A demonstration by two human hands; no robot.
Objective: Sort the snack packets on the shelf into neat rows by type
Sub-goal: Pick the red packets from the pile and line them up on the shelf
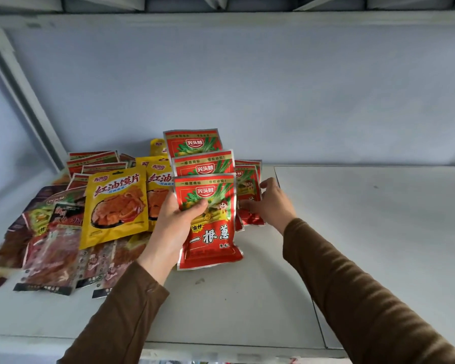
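Observation:
My left hand (pixel 172 222) grips a fanned stack of three red snack packets (pixel 208 232) with green onion pictures, thumb across the front one, held upright above the white shelf (pixel 352 232). My right hand (pixel 269 203) reaches behind that stack and pinches more red packets (pixel 248 185) of the same type that lie on the shelf. Left of my left hand stand yellow packets (pixel 114 206) with red lettering, one in front of another. Further left is a loose heap of dark and clear packets (pixel 50 245), with several flat red ones (pixel 92 161) behind.
The shelf's grey back wall (pixel 247 88) rises right behind the packets. A slanted white post (pixel 24 95) bounds the left side. The shelf's front lip (pixel 221 350) runs across the bottom. A seam (pixel 294 232) splits the shelf board to the right of my hands.

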